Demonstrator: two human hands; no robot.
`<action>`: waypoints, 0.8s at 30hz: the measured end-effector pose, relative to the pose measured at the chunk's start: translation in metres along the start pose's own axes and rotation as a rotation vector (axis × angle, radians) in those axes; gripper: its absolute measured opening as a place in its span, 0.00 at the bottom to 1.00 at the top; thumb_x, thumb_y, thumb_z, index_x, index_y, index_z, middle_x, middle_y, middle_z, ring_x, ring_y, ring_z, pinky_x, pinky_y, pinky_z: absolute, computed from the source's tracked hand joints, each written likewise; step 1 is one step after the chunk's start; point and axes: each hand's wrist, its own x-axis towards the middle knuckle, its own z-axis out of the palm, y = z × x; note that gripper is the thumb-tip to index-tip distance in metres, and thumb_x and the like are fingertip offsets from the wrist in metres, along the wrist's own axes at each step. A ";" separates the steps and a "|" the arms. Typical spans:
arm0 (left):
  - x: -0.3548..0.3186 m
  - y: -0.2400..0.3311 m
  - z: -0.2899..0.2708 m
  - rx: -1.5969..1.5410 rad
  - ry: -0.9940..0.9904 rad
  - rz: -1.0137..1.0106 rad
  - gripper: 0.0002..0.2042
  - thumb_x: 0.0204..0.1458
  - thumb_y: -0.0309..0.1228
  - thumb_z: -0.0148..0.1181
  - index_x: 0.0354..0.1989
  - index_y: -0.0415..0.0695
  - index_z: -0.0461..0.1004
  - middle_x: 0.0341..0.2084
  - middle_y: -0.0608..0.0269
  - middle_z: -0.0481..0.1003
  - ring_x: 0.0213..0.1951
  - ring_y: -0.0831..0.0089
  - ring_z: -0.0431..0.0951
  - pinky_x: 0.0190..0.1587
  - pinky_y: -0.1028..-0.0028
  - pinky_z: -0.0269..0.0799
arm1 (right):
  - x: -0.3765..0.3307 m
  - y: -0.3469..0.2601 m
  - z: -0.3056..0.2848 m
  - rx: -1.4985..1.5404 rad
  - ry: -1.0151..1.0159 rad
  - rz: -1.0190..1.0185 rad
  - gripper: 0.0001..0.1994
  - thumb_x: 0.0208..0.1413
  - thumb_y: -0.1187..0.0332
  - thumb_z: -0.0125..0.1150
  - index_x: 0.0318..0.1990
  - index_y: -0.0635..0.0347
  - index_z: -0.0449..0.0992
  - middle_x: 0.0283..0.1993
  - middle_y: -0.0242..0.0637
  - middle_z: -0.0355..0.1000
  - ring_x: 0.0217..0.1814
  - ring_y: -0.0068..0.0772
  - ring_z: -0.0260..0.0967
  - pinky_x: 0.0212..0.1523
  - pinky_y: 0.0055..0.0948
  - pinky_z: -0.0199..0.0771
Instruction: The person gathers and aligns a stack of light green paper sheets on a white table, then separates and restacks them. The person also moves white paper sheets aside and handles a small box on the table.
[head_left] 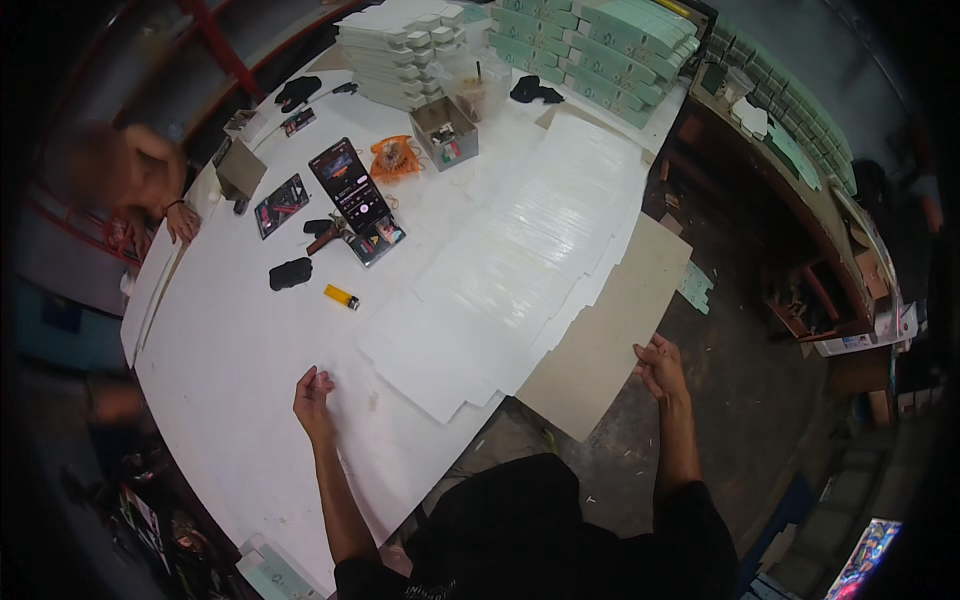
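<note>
My right hand (660,368) pinches the right edge of a flat grey-brown cardboard sheet (612,335), which juts past the table's right edge. The sheet's left side meets a spread of overlapping glossy white die-cut sheets (500,262) on the white table. My left hand (314,398) hovers at or just above the bare tabletop, left of the white sheets. Its fingers are loosely bent and apart, with nothing visible in them. Nearest beyond it lies a yellow lighter (341,297), with a small black pouch-like item (290,274) beside it.
A propped phone (350,188), an orange bundle (395,157) and a grey open box (446,135) stand farther back. Stacks of white cartons (395,55) and green cartons (625,60) line the far edge. Another person's hand (181,222) rests at the left edge. A wooden shelf unit (780,190) stands right.
</note>
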 end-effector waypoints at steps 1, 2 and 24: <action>0.003 -0.005 0.003 -0.012 0.003 0.002 0.19 0.66 0.30 0.63 0.60 0.30 0.74 0.46 0.55 0.81 0.45 0.72 0.80 0.55 0.69 0.76 | -0.009 0.003 -0.005 0.021 0.015 -0.008 0.22 0.62 0.79 0.61 0.64 0.67 0.71 0.52 0.39 0.80 0.45 0.27 0.83 0.41 0.32 0.90; 0.003 -0.001 0.005 -0.012 0.008 -0.005 0.19 0.66 0.30 0.63 0.60 0.30 0.74 0.46 0.55 0.81 0.45 0.72 0.80 0.55 0.69 0.76 | -0.013 0.006 -0.003 0.045 0.020 -0.014 0.22 0.63 0.78 0.62 0.64 0.67 0.71 0.52 0.40 0.80 0.44 0.27 0.83 0.40 0.31 0.91; -0.050 0.047 0.081 0.112 -0.111 0.168 0.13 0.63 0.24 0.65 0.54 0.37 0.79 0.45 0.58 0.83 0.44 0.72 0.82 0.52 0.71 0.77 | -0.152 -0.140 -0.127 -0.206 0.305 -0.543 0.19 0.65 0.68 0.65 0.59 0.67 0.72 0.55 0.42 0.79 0.54 0.33 0.79 0.60 0.35 0.78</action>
